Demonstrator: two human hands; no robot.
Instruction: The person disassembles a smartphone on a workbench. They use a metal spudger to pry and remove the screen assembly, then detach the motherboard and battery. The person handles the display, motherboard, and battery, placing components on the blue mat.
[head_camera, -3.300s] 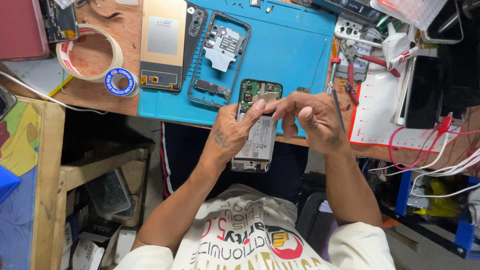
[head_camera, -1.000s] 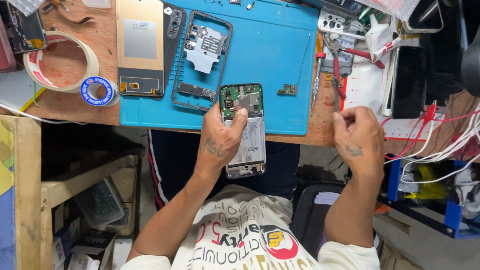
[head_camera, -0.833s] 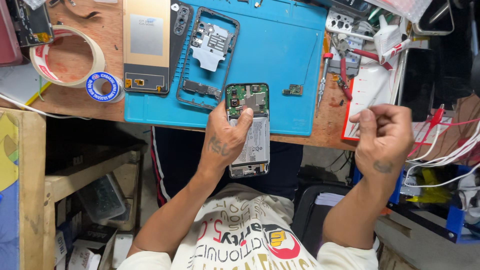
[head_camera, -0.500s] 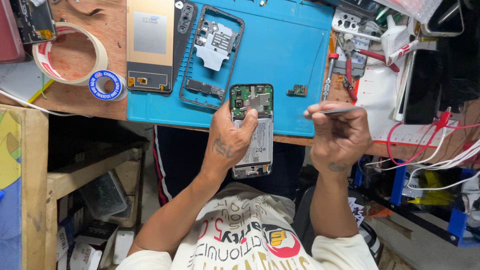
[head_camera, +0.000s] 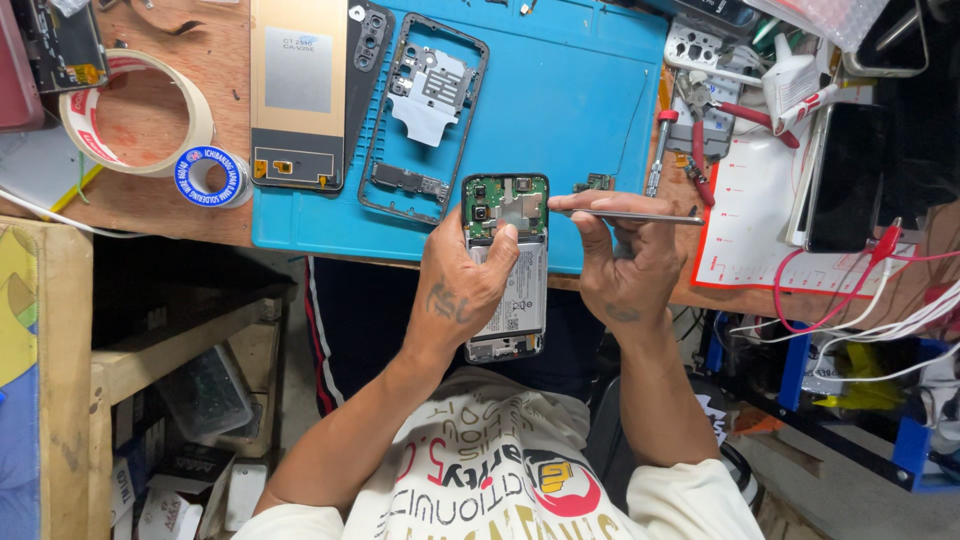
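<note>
right hand (head_camera: 625, 265) back from the table's (head_camera: 150, 200) edge — tweezers (head_camera: 625, 214) pinched, tips at opened phone (head_camera: 505, 265); left hand (head_camera: 465, 285) grips phone.

Shiny metal tweezers (head_camera: 630, 215), matt blue rubbery mat (head_camera: 560, 110), bare wooden bench (head_camera: 150, 200).

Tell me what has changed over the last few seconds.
The right hand swung out to the right, took up thin metal tweezers, and brought them back beside the opened phone. The left hand kept holding the phone throughout.
</note>
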